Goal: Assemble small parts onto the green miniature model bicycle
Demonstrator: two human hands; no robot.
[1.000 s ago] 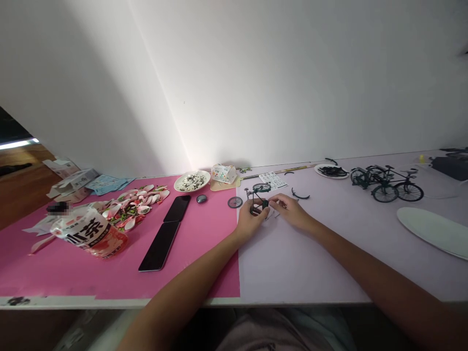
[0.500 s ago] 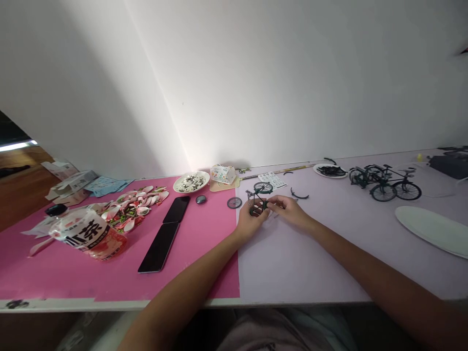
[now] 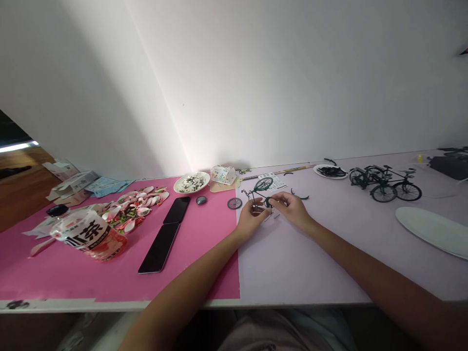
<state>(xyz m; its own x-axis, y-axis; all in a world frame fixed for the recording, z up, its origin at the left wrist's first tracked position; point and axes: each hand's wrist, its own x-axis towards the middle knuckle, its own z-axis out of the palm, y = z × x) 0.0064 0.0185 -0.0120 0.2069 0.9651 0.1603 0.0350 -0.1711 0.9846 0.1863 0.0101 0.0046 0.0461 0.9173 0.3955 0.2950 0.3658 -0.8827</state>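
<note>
The left hand closes its thumb and fingertips in a pinch on the lower part of a partly built model bicycle. The right hand meets it from the other side; its thumb and forefinger are pressed together on a small dark part at the middle of the frame. The remaining fingers of both hands are curled in. What exactly sits between the right fingertips is too small to tell.

The model bicycle is held just above the lilac tabletop, near the edge of the pink mat, with one fitted wheel tilted up at the far end.

Adjacent items:
- A loose wheel lies just left of the left hand, on the mat edge.
- A sticker sheet lies behind the model.
- A curved black part lies just beyond the right hand.
- Two phones lie end to end on the mat, near a grey oval object.
- Finished model bicycles stand well apart to the right, near a white plate.
</note>
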